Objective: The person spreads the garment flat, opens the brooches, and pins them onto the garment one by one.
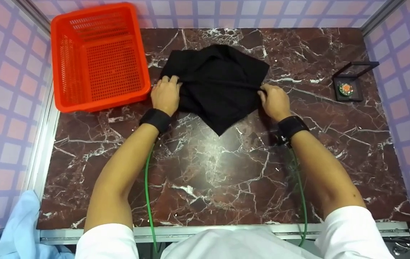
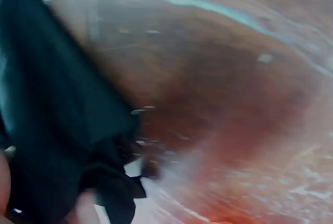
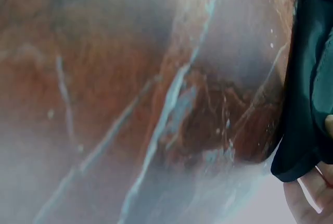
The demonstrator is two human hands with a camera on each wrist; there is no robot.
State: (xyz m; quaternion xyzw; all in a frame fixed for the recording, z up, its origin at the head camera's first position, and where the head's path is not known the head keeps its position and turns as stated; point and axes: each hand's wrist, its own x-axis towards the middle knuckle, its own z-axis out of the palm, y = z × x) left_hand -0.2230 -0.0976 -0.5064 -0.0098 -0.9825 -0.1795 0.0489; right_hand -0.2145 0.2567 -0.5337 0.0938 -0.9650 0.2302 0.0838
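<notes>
A black cloth point(image 1: 222, 104), loosely folded with one corner pointing toward the person, lies on the marble-patterned table. My left hand point(image 1: 166, 95) grips its left side, and my right hand point(image 1: 276, 102) pinches its right side. Between the two hands a ridge of fabric runs taut across the middle. In the left wrist view the cloth point(image 2: 57, 88) hangs in folds, with blurred fingertips point(image 2: 86, 211) at its lower edge. The right wrist view shows the cloth's rim point(image 3: 299, 130) at the far right, fingers point(image 3: 307, 198) curled about it.
An orange-red perforated basket point(image 1: 100, 104) stands at the back left, close to the left hand. On the right sits a small open black case point(image 1: 348, 98) with a round, colourful item point(image 1: 346, 89). Green cables point(image 1: 148, 187) run from both wristbands. Light-blue fabric point(image 1: 23, 223) hangs at the lower left.
</notes>
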